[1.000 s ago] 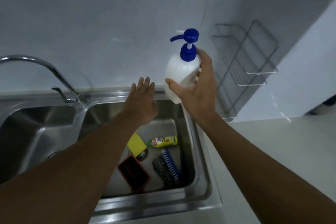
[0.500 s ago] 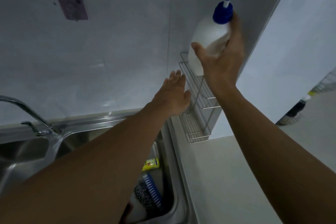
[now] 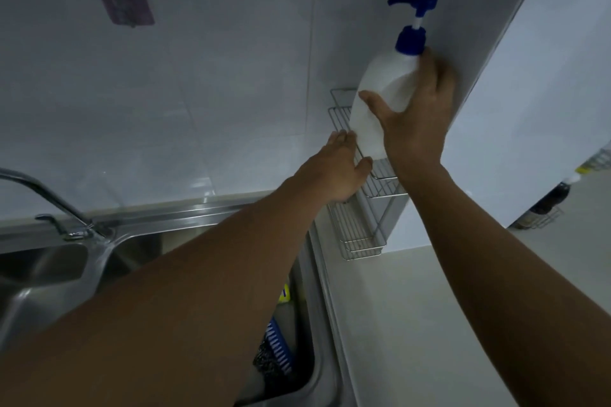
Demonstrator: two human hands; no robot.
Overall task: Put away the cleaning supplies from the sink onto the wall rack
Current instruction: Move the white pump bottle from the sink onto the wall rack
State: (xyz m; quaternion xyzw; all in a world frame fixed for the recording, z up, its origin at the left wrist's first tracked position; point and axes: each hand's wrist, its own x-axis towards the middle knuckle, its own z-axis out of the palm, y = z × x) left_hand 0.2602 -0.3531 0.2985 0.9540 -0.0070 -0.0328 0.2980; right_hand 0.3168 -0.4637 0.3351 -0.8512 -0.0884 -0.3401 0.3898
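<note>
My right hand (image 3: 417, 116) grips a white pump bottle (image 3: 383, 92) with a blue pump head, held tilted over the upper shelf of the wire wall rack (image 3: 358, 235). The bottle's base is down at the upper shelf, and its contact with the wire is hidden. My left hand (image 3: 337, 172) reaches to the rack's front edge, fingers spread and touching the bottle's bottom. Below, in the right basin of the steel sink (image 3: 317, 277), a blue brush (image 3: 279, 345), a dark scourer (image 3: 266, 363) and part of a yellow item (image 3: 283, 294) show past my left forearm.
A chrome faucet (image 3: 49, 201) stands at the left behind the sink. A purple adhesive hook pad (image 3: 124, 0) is stuck on the wall tiles. A pale countertop (image 3: 413, 324) runs right of the sink. A dark bottle (image 3: 545, 205) stands at the far right.
The bottle has come down from above the rack to the upper shelf. My left hand has moved up and right to meet the bottle's base.
</note>
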